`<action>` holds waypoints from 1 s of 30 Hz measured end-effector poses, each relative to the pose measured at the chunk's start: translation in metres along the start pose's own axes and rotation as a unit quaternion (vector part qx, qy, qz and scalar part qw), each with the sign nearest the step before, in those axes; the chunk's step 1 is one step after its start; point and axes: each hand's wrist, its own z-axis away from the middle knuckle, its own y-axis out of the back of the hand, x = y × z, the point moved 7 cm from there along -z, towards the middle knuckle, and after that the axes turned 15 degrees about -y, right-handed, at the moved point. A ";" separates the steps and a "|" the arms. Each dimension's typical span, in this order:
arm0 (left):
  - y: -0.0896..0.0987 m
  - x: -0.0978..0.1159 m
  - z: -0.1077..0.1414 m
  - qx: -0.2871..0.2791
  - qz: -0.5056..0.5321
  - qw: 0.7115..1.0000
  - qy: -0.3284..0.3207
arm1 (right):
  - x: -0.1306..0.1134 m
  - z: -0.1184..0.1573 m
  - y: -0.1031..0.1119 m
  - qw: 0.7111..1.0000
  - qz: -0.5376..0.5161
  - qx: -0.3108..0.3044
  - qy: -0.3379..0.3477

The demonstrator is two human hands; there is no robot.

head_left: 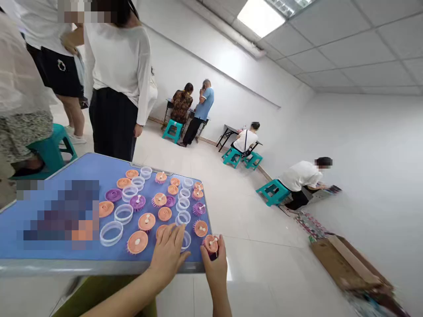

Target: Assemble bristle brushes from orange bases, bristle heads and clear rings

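Note:
At the near right corner of the table, my right hand (216,259) has thumb and fingers closed around an orange spiked disc (210,243) with a white peg on top. My left hand (168,251) lies with fingers stretched out, partly covering a flat orange disc (161,230) and beside a clear plastic ring (187,240). Whether it touches either one, I cannot tell. Rows of clear rings (111,233), orange spiked discs (137,242), flat orange discs (164,214) and a few purple ones (137,202) cover this part of the tabletop.
The blue table (82,165) has a metal edge; its left part is blurred out. A person in a white top (117,66) stands behind it. Others sit on green stools (272,191) along the wall. A cardboard box (346,264) lies on the floor at right.

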 end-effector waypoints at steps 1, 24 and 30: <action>-0.001 -0.001 -0.002 -0.011 0.002 1.000 0.001 | 0.000 -0.001 0.000 1.000 -0.003 0.000 -0.003; 0.022 -0.024 0.035 -0.151 0.439 0.866 0.189 | -0.015 0.068 -0.036 0.846 -0.445 -0.261 -0.134; 0.020 -0.026 0.039 -0.137 0.465 0.854 0.188 | -0.018 0.073 -0.046 0.846 -0.434 -0.280 -0.130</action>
